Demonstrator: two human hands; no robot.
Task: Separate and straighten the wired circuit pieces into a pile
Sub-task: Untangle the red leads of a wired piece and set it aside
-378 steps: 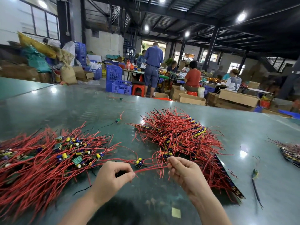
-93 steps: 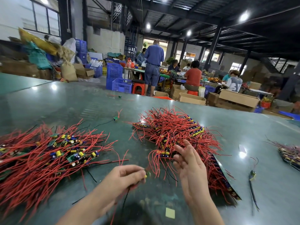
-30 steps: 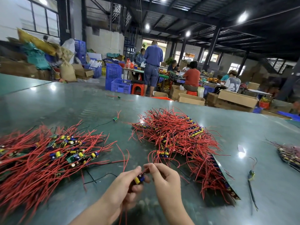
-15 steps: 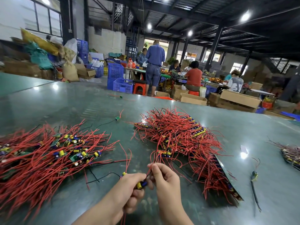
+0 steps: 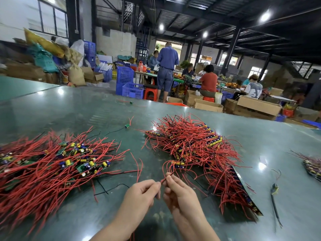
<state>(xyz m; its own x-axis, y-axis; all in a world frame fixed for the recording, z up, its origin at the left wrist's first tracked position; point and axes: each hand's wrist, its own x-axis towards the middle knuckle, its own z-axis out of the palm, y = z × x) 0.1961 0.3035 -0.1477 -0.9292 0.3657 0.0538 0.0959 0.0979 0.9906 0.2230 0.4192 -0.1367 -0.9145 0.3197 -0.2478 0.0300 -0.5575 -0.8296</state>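
Both hands meet just above the green table point(image 5: 73, 108), left hand point(image 5: 140, 195) and right hand point(image 5: 178, 193) pinching one red wire point(image 5: 167, 171) of a circuit piece (board itself hidden, I think), probably to straighten it between the tangled heap point(image 5: 194, 150) and the sorted pile point(image 5: 52, 164).

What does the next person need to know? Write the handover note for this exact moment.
Left hand and right hand both pinch one red wire, near the table's front edge; its board is hidden.
Spread pile of wired circuit pieces lies left; tangled heap lies right.
Which is the finished pile cannot be told from this view.
Left: straighten the held piece, lay it down, keep sorting.
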